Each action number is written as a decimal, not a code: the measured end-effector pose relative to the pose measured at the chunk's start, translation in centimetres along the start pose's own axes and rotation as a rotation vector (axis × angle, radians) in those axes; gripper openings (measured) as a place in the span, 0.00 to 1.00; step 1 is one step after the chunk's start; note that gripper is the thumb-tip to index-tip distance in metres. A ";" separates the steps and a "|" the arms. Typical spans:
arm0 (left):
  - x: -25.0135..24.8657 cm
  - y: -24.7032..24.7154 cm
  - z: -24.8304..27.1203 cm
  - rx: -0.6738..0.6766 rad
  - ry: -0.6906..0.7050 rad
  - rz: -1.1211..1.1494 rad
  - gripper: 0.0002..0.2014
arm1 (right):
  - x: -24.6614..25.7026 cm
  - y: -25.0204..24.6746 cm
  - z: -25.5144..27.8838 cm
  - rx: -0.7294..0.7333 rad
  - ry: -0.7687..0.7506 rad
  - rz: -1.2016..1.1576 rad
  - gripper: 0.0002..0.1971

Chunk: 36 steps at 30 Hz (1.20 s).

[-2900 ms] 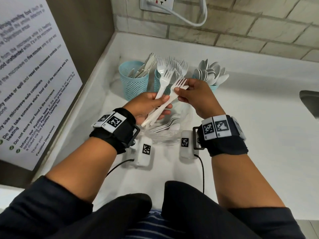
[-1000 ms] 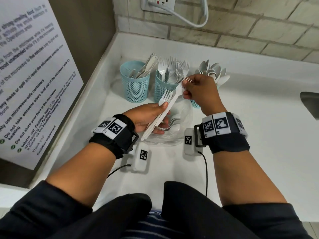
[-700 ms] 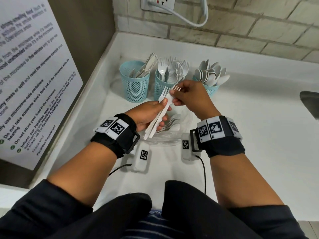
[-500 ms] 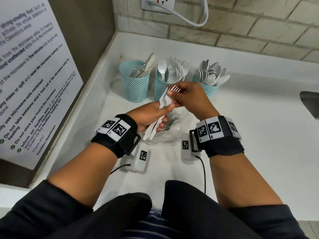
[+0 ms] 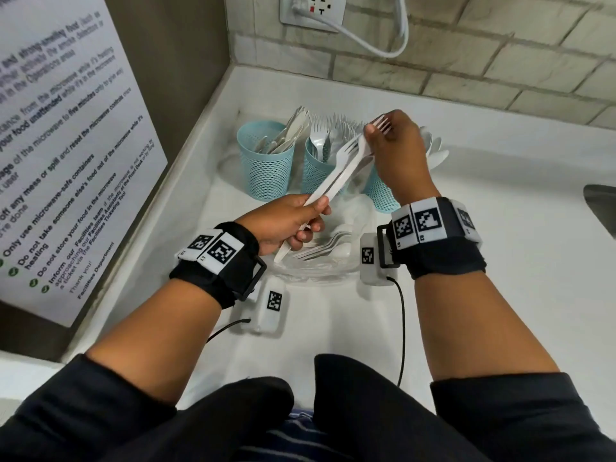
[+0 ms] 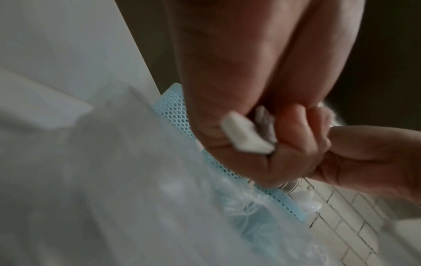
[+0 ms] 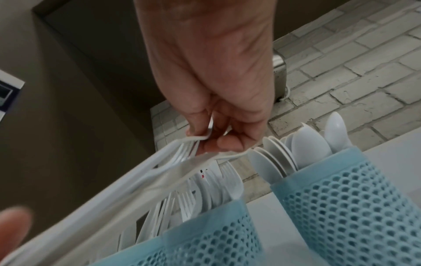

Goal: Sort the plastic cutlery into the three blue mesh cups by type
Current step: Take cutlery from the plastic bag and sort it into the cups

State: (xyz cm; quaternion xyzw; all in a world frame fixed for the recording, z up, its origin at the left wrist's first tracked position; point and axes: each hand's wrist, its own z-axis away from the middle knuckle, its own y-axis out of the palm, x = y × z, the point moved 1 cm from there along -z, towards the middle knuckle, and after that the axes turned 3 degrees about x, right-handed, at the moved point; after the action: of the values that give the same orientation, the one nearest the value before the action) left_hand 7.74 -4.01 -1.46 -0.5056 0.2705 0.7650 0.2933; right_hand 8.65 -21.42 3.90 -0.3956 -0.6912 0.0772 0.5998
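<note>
Three blue mesh cups stand in the counter's back corner: the left cup (image 5: 266, 168) with knives, the middle cup (image 5: 316, 176) (image 7: 205, 237) with forks, the right cup (image 5: 381, 195) (image 7: 341, 207) with spoons. My left hand (image 5: 313, 216) (image 6: 268, 144) grips the handles of a few white forks (image 5: 336, 175), which slant up toward the cups. My right hand (image 5: 370, 131) (image 7: 205, 140) pinches the head of one fork (image 5: 383, 123) from that bundle, above the middle and right cups. Its handle still reaches to the left hand.
A clear plastic container (image 5: 353, 208) with several more forks (image 5: 320, 251) sits under my hands. A notice board (image 5: 66, 145) lines the left wall. A socket with a white cable (image 5: 313, 8) is on the tiled back wall. A sink edge (image 5: 600, 201) shows at right.
My right hand has risen away from the left hand toward the cups, drawing one fork by its head. The left hand has dropped slightly, still holding the other forks.
</note>
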 end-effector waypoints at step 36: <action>-0.1 0.1 0.6 -0.029 0.086 -0.130 0.17 | 1.4 0.3 0.6 0.159 -0.070 -0.191 0.14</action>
State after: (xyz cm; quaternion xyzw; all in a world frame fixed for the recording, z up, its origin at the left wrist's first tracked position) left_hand 7.34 -3.70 -1.14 -0.5585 0.2385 0.7257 0.3233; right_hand 8.30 -20.15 4.66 -0.2762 -0.7379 0.0880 0.6095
